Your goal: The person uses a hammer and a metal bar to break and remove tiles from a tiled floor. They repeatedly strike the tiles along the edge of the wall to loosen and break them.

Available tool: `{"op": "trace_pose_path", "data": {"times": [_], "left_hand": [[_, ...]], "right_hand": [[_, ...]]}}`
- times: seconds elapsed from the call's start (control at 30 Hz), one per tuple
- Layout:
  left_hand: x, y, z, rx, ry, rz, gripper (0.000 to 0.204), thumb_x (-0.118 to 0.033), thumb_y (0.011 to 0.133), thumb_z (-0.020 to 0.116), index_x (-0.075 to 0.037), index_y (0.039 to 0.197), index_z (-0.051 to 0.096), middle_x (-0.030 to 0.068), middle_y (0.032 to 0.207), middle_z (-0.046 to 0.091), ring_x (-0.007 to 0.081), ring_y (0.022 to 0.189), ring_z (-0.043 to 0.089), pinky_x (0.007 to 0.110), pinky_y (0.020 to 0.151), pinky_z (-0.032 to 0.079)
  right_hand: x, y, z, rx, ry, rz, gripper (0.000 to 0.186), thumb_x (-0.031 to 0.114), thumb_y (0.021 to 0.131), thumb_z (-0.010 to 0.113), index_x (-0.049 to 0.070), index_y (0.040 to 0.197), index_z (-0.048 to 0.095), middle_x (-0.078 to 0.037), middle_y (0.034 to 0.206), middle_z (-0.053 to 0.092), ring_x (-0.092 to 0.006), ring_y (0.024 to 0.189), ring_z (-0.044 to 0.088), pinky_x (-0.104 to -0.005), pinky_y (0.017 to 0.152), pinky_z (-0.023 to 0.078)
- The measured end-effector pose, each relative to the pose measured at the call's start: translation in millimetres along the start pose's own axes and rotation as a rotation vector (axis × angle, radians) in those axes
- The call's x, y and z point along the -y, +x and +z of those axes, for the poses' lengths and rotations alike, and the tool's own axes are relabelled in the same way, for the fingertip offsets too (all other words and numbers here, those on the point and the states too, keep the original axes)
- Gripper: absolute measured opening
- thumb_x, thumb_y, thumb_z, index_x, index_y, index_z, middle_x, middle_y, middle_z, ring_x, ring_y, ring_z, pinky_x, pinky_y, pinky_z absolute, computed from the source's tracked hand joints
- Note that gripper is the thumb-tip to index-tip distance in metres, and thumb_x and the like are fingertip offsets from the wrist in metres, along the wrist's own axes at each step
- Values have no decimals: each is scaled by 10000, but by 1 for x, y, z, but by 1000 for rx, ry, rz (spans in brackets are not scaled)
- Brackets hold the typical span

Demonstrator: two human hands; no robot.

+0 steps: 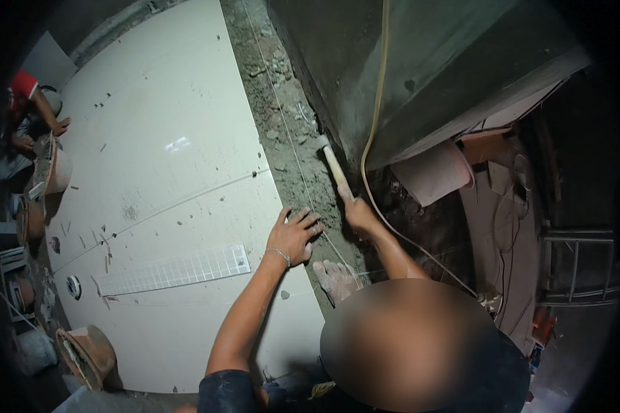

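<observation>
My left hand [295, 236], with a bracelet at its wrist, lies with fingers spread across the edge of a large white floor tile [186, 199]. Its fingertips reach over the strip of rough grey mortar [293, 165] beside the tile. My right hand [360, 215] is wrapped round the pale handle of a hammer [335, 167]. The hammer's light head points away from me, above the far part of the mortar strip. A thin taut string [282, 117] runs along the strip. A bare foot [333, 279] rests on the mortar near my left hand.
A perforated white ruler-like strip [179, 270] and a tape roll [73, 288] lie on the tiles. Buckets [89, 351] line the left edge. A person in a red sleeve [24, 84] crouches far left. A yellowish hose [375, 117] hangs by the dark wall [434, 76] at right.
</observation>
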State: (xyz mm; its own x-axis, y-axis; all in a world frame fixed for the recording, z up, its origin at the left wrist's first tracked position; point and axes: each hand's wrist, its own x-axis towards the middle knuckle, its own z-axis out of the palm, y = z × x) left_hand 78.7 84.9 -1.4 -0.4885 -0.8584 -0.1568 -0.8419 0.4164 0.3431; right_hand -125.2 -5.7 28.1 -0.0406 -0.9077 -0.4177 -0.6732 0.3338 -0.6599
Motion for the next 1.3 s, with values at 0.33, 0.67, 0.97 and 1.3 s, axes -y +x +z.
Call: {"op": "trace_pose_path", "data": {"times": [0.33, 0.67, 0.97, 1.3], "left_hand": [[-4, -2, 2, -55, 26, -31, 591, -301, 824, 734, -284, 1412, 685, -27, 1568, 566, 181, 1538, 422, 564, 1290, 232], [-3, -3, 1, -27, 9, -20, 631, -277, 834, 752, -297, 1456, 652, -43, 1613, 531, 180, 1542, 420, 559, 1294, 238], [-2, 0, 6, -81, -25, -30, 483, -322, 859, 735, -295, 1342, 734, -51, 1614, 522, 176, 1533, 429, 554, 1289, 232], [-3, 2, -6, 17, 76, -31, 608, -303, 827, 738, -304, 1431, 668, -40, 1579, 559, 193, 1527, 437, 575, 1293, 236]], "right_hand": [[42, -29, -2, -15, -196, -194, 606, 499, 1070, 591, -99, 1131, 666, -382, 946, 712, -562, 1005, 698, -594, 862, 537], [26, -4, -3, -130, -44, -379, 560, 496, 1064, 609, -50, 1101, 729, -314, 817, 703, -545, 852, 711, -543, 691, 541], [40, -34, 0, 59, 32, -747, 489, 466, 1081, 589, -3, 993, 692, -268, 737, 658, -483, 711, 687, -514, 624, 512], [50, -3, -2, 86, 45, 98, 709, 547, 1090, 536, -127, 935, 695, -255, 715, 673, -418, 668, 727, -491, 606, 535]]}}
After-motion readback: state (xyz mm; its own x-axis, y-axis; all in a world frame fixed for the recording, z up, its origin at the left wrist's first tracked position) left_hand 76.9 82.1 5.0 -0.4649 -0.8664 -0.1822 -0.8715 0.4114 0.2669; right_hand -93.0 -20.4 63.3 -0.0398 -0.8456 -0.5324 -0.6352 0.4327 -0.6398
